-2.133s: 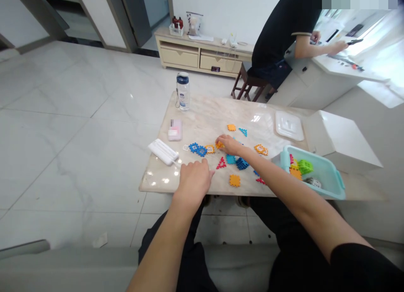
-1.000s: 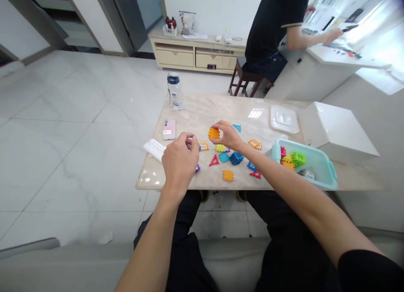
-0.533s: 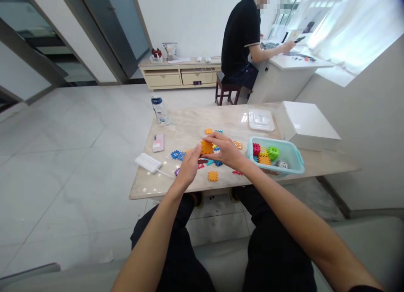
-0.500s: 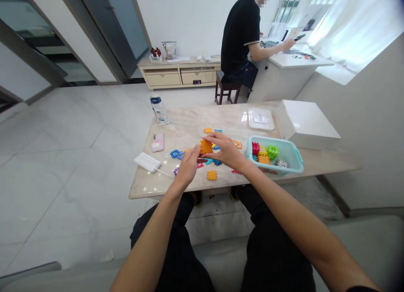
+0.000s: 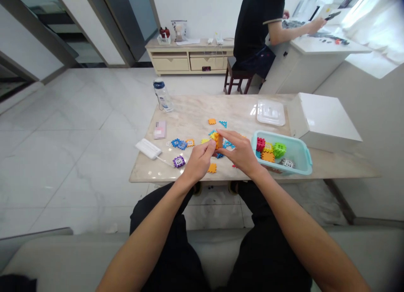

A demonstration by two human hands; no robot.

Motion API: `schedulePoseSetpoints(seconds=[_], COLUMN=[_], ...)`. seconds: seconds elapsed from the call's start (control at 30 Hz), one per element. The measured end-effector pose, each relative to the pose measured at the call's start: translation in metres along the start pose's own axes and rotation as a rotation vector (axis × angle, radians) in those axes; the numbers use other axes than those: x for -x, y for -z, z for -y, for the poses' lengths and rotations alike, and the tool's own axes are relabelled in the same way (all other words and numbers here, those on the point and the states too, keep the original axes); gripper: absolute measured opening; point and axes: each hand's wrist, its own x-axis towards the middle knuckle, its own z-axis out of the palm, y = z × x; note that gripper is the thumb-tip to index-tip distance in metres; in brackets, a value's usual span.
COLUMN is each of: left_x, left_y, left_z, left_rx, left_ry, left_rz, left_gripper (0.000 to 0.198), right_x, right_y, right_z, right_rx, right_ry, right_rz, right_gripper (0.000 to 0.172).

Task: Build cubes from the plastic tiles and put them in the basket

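Note:
Between my two hands, above the marble table, is an orange interlocking building block (image 5: 217,140) with notched edges. My left hand (image 5: 199,159) pinches it from the left with thumb and fingers. On the other side my right hand (image 5: 239,151) grips it, fingers over the top and thumb low. Fingers cover part of the block. Beneath and around them lie loose notched pieces: a flat orange square (image 5: 212,168) close to me, an orange one (image 5: 212,121) farther back, blue gear-like pieces (image 5: 179,144) and a purple piece (image 5: 179,161) to the left.
A light-blue basket (image 5: 306,157) with several assembled blocks stands right. Behind it are a clear lid (image 5: 270,112) and a white box (image 5: 328,119). A bottle (image 5: 163,97), pink card (image 5: 160,129) and white device with cable (image 5: 148,149) sit left. Another person (image 5: 257,31) sits beyond.
My hands have shifted slightly right with the orange block, which has turned so it shows more edge-on. The purple piece is now uncovered. The camera view has tilted.

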Motion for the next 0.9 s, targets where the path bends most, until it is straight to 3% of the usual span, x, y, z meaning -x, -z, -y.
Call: schedulePoseSetpoints(seconds=[0.43, 0.6, 0.9], left_x=[-0.001, -0.001, -0.003], left_y=[0.008, 0.011, 0.024], left_z=[0.002, 0.006, 0.013], left_rx=[0.034, 0.019, -0.081], left_ry=[0.015, 0.029, 0.067], left_rz=[-0.094, -0.091, -0.019], left_gripper=[0.059, 0.059, 0.053], right_x=[-0.004, -0.004, -0.007], right_y=[-0.014, -0.019, -0.043], right_z=[0.001, 0.003, -0.01], right_rx=[-0.007, -0.011, 0.012], right_ry=[-0.025, 0.016, -0.048], right_rz=[0.023, 0.01, 0.048], right_gripper=[0.06, 0.061, 0.058])
